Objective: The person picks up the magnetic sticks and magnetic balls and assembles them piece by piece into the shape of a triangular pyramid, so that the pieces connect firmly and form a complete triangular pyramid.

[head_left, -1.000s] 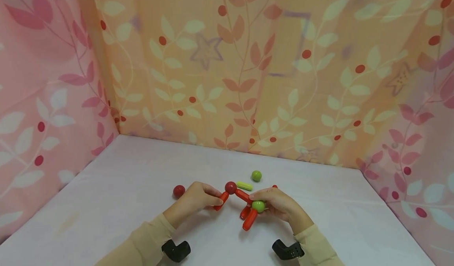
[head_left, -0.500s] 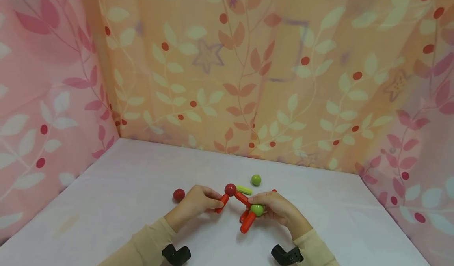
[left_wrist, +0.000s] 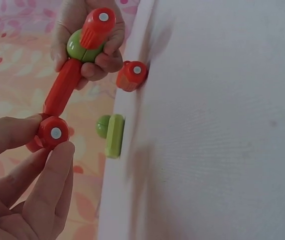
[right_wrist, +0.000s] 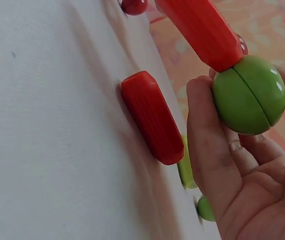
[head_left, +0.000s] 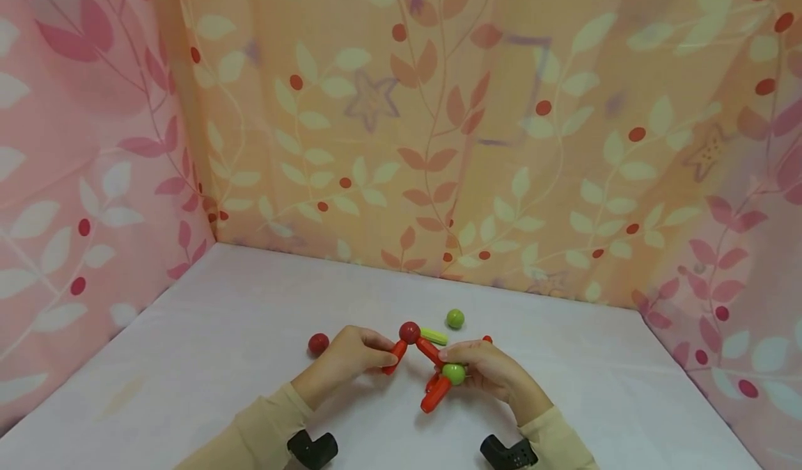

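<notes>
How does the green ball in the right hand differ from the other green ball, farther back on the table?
The held green ball is joined to red sticks, while the loose green ball has no stick attached. The held one is up in the right hand; the loose one rests on the table. Both are round and shiny.

Left grip (head_left: 347, 358) and right grip (head_left: 495, 370) pinch, forearms (head_left: 253, 425) converging.

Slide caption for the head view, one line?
Left hand pinching a red rod, right hand holding a green ball, with a red ball linked between them.
</notes>
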Demonstrator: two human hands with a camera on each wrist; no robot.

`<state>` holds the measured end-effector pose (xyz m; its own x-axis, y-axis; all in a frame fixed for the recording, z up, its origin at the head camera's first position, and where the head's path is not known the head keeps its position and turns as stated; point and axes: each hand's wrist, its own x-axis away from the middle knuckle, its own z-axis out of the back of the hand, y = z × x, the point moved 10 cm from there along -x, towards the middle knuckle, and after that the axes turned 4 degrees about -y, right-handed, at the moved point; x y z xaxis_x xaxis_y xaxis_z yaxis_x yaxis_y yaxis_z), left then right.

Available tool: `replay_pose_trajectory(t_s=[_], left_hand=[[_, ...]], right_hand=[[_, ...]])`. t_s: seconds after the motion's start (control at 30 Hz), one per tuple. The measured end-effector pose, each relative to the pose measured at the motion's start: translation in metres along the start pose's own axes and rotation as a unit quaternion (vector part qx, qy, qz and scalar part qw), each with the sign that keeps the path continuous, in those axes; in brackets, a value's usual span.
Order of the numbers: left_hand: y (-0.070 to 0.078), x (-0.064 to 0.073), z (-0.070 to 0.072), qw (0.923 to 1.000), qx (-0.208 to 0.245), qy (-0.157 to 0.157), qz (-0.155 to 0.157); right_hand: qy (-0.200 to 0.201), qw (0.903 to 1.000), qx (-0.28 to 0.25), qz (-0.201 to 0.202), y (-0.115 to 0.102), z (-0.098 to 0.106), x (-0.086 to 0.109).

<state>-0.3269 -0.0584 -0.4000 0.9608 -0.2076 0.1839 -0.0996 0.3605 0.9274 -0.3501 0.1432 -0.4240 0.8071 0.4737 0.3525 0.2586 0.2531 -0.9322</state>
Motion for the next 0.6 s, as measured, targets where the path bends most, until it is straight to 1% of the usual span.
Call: replay_pose_trajectory(t_s=[0.13, 0.37, 0.6], left_hand=[[0.0, 0.0, 0.0, 1.0, 0.0, 0.001, 0.001], [0.001, -0.001, -0.001, 1.0, 0.005, -0.003, -0.004], [0.0, -0.001, 0.0, 1.0, -0.001, -0.007, -0.001]], right_hand=[[-0.008, 1.0, -0.005, 0.001, 0.0, -0.002, -0.001], [-0.032, 0.9989, -0.032, 0.007, -0.001, -0.006, 0.001], [-0.054, 0.9974, -0.048, 0.002, 0.002, -0.012, -0.001]])
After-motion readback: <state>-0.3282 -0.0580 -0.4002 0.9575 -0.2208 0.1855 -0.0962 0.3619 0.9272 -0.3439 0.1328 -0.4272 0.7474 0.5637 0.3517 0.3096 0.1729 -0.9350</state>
